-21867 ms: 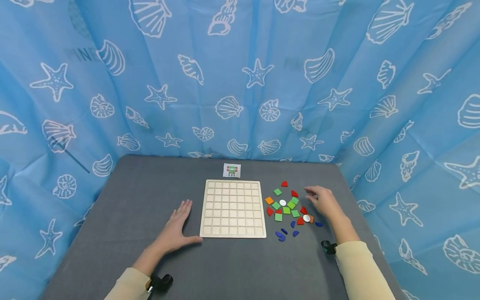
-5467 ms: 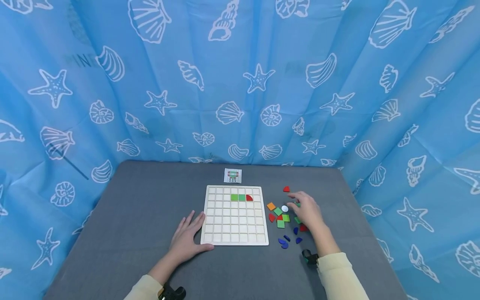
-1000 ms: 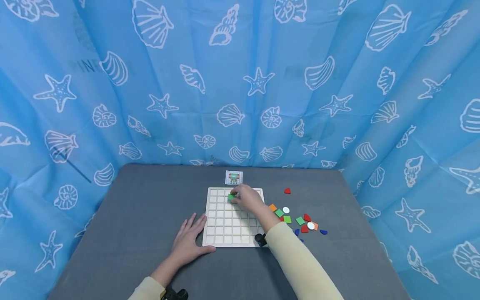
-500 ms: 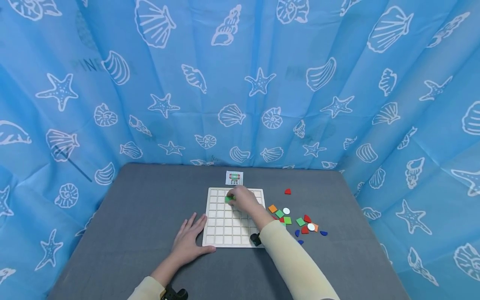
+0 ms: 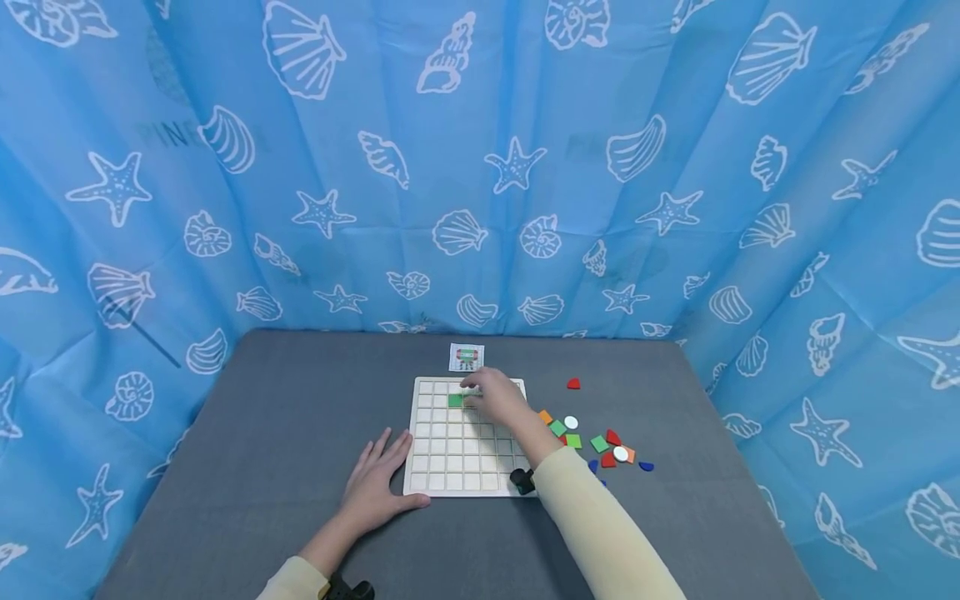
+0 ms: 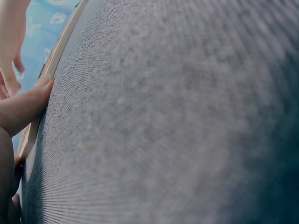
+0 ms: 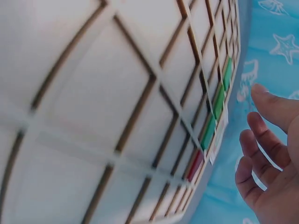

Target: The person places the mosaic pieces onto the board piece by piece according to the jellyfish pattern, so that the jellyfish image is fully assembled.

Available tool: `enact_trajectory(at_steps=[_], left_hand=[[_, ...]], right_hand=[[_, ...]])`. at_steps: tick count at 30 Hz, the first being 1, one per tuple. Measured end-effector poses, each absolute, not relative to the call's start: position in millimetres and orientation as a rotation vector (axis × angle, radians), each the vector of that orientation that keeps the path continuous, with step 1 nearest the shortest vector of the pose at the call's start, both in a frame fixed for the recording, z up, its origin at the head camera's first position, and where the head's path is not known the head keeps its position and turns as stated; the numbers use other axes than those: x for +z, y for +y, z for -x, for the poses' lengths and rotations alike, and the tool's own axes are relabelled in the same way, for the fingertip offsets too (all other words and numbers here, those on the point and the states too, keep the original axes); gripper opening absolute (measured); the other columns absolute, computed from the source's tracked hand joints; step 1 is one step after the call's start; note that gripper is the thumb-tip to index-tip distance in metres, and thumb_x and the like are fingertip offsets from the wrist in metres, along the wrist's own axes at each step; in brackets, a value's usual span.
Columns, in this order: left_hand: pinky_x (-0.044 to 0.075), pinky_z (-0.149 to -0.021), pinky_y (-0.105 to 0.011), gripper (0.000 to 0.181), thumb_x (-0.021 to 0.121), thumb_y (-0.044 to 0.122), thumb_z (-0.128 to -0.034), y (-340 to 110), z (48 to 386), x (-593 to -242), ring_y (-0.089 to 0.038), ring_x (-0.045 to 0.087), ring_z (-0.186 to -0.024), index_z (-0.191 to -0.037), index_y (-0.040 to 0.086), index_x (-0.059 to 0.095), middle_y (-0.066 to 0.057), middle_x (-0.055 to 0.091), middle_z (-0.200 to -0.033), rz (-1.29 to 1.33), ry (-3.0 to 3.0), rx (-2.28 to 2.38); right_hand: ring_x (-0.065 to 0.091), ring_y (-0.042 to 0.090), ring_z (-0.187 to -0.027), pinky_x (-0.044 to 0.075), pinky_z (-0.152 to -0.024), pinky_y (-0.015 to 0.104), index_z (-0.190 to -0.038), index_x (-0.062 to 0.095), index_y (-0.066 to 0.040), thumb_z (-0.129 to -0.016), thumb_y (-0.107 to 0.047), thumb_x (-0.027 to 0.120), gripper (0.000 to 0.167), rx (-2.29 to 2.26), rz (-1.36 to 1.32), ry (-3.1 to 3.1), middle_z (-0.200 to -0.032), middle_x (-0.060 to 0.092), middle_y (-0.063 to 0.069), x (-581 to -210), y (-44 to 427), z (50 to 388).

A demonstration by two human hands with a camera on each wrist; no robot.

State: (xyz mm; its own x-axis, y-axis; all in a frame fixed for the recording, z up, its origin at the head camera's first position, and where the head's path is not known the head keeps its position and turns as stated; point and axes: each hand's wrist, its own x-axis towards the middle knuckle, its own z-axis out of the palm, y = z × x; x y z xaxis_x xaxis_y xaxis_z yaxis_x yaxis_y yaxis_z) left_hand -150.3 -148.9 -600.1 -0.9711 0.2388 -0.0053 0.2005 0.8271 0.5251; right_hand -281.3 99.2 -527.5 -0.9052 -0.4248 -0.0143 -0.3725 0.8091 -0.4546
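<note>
Leftmost green tile (image 5: 455, 401) no longer pinched vs. half a second ago; sits second row, third column of the board (image 5: 441, 463). Check it's flat, square to cell walls; nudge lightly, spare its neighbours. Right hand (image 5: 498, 398) relaxed above row, holding nothing. Left hand (image 5: 375, 481) splayed at board's near-left corner, gripping nothing; keep it there as brace.

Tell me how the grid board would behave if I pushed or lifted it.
The grid board looks flat and straight-edged, so it should stay stiff when lifted. Lying flat on the gray cloth, it would more likely slide than tip if pushed. The green tiles appear merely laid in it, so a steep tilt might spill them.
</note>
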Motion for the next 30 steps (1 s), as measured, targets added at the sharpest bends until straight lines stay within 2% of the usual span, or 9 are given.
enact_trajectory(at_steps=[5, 18, 30], left_hand=[[0.012, -0.126, -0.056, 0.115, 0.071, 0.079, -0.0696, -149.4, 151.7, -597.2, -0.032, 0.014, -0.157, -0.159, 0.016, 0.034, -0.003, 0.033, -0.164, -0.360, 2.928, 0.840], [0.012, -0.126, -0.055, 0.115, 0.071, 0.078, -0.0701, -149.0, 150.2, -599.7, -0.032, 0.013, -0.157, -0.159, 0.016, 0.034, -0.002, 0.032, -0.165, -0.369, 2.927, 0.838], [0.012, -0.126, -0.056, 0.115, 0.071, 0.079, -0.0693, -149.3, 150.1, -601.2, -0.031, 0.013, -0.157, -0.159, 0.017, 0.034, -0.002, 0.033, -0.164, -0.352, 2.931, 0.842]], right_hand=[[0.065, 0.025, -0.107, 0.057, -0.085, 0.043, -0.124, 0.072, -0.013, -0.094, -0.020, 0.074, 0.031, -0.740, 0.569, 2.908, -0.118, 0.067, 0.005, -521.0, 119.7, 279.8], [0.061, 0.024, -0.099, 0.056, -0.079, 0.042, -0.125, 0.072, -0.014, -0.095, -0.020, 0.073, 0.031, -0.801, 0.363, 2.973, -0.120, 0.067, 0.007, -518.0, 177.8, 278.8], [0.060, 0.028, -0.100, 0.054, -0.082, 0.046, -0.128, 0.070, -0.009, -0.095, -0.019, 0.072, 0.034, -0.778, 0.267, 3.008, -0.119, 0.065, 0.012, -524.6, 222.6, 283.0]])
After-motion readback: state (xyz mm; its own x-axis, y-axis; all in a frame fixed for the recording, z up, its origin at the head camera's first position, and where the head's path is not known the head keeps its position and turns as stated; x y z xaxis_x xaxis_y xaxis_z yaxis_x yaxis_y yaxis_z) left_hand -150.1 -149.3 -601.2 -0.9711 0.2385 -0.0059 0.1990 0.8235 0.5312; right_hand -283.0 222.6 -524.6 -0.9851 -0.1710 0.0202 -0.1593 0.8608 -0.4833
